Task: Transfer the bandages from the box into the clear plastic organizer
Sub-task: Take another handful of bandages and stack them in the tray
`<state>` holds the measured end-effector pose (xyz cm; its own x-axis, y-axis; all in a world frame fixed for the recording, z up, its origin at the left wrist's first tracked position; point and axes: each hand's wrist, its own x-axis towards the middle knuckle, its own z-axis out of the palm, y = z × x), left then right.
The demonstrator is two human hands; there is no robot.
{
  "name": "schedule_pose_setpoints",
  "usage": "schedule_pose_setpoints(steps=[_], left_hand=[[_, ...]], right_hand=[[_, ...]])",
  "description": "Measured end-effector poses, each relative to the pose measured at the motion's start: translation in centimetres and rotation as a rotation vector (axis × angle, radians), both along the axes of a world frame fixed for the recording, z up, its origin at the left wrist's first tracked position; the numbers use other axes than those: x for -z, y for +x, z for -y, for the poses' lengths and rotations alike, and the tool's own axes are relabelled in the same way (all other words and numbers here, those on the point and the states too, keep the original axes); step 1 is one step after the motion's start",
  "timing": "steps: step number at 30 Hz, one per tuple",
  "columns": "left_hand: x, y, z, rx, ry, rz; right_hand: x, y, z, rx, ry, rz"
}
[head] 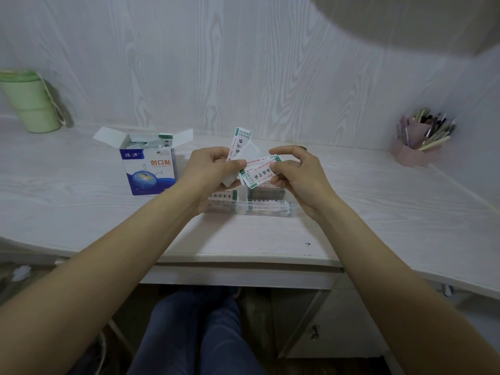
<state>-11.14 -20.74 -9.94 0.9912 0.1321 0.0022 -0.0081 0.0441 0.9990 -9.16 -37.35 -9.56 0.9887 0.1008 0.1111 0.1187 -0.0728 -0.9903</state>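
Observation:
An open blue-and-white bandage box (148, 169) stands on the desk, flaps up, with more wrapped bandages inside. My left hand (211, 171) holds a small bunch of wrapped bandages (239, 143) that fan upward. My right hand (295, 174) pinches a few wrapped bandages (258, 173) between thumb and fingers, touching the left hand's bunch. Both hands hover just above the clear plastic organizer (266, 209), which lies on the desk below them with bandages stacked in its compartments. My hands hide part of the organizer.
A green lidded cup (28, 102) stands at the far left against the wall. A pink holder full of pens (422, 138) sits at the right. The white desk (378, 201) has a front edge over a drawer, and my legs are beneath it.

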Motion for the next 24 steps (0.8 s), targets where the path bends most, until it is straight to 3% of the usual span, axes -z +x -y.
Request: schedule_pose_setpoints(steps=[17,24], left_hand=[[-0.6,-0.4,0.2,0.015,0.016,-0.048],[-0.6,-0.2,0.2,-0.015,0.005,-0.056]], right_hand=[[0.8,0.5,1.0,0.085,0.019,0.006],[0.5,0.0,1.5,0.005,-0.067,0.036]])
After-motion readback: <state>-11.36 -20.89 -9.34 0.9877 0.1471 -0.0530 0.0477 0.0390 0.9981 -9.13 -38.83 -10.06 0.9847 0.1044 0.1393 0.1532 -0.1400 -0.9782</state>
